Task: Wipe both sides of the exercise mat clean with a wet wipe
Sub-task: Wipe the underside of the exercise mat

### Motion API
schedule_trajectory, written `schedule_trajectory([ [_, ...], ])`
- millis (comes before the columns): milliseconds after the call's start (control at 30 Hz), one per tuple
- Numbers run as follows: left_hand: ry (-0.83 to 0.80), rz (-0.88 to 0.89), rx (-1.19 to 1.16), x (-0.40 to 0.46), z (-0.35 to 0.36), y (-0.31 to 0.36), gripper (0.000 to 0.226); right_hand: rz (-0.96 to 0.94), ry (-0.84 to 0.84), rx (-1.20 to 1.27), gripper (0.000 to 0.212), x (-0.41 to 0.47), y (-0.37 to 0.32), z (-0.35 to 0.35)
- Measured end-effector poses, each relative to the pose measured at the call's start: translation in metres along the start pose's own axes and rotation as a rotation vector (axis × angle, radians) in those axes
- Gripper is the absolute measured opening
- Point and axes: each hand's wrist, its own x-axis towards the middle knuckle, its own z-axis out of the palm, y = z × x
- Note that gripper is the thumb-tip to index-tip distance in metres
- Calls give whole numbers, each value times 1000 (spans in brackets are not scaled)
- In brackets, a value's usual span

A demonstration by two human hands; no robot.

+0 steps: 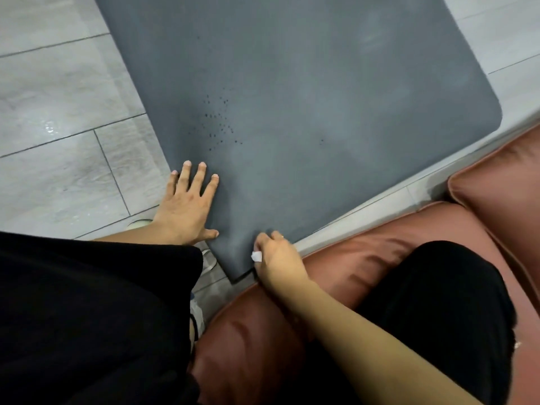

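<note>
Head view, looking straight down: the grey exercise mat (306, 92) lies flat on the pale plank floor (58, 112), running from the top of the frame down to a near corner at lower centre, beside the pink sofa cushion (409, 229) the person sits on.

The left hand (187, 209) is spread wide, fingers straight, palm pressed flat on the mat's near left edge, pinning it. Good anchor.

The right hand (274, 255) is curled at the near corner, fingers bunched around a small white wet wipe (257, 256) that peeps out by the thumb side; only a scrap of it shows. The fingertips touch the mat there.

A cluster of dark specks (219, 124) sits just above the left hand, left of the frame's centre, with a stray fleck further right. Whether they are dirt or droplets, I cannot tell.

To do this stroke well, my call: keep the left palm planted so the mat does not creep, open the wipe out for more contact, and sweep from the corner upward in overlapping lanes through those specks. This face looks barely begun; the underside is yet to come.
</note>
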Motion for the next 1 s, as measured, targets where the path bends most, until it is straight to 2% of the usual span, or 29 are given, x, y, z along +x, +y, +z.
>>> schedule_trajectory([
  [67,3,7,-21,-1,0,-4,129,-4,79,-86,16,7,18,-10],
  [200,36,12,-73,-3,0,-4,129,299,293,-188,19,32,98,-50],
  [300,31,0,-77,-2,-1,-2,129,409,519,-132,16,48,124,-71],
  [367,36,8,-111,-3,0,-4,128,416,551,-68,17,57,112,-72],
  [467,114,65,-172,-4,4,-8,127,315,412,64,15,56,63,-44],
  [567,91,137,-246,-3,3,-28,120,-80,250,159,9,49,-3,-12],
  [633,49,171,-397,-1,-3,-43,104,-347,85,91,12,50,-31,-4],
  [667,55,178,-521,2,-7,-50,91,-421,52,70,12,57,-37,-8],
  [733,167,145,-688,9,-13,-66,67,-412,128,96,8,82,-41,-27],
  [767,233,98,-714,14,-14,-75,63,-365,240,121,5,101,-43,-41],
  [833,305,21,-720,23,-19,-90,66,-298,464,163,6,143,-55,-74],
  [867,312,4,-732,27,-24,-95,69,-300,516,171,6,161,-66,-89],
  [933,291,-18,-821,31,-36,-100,72,-363,502,144,10,192,-90,-106],
  [1000,278,-74,-936,36,-42,-107,71,-423,399,111,15,210,-109,-105],
])
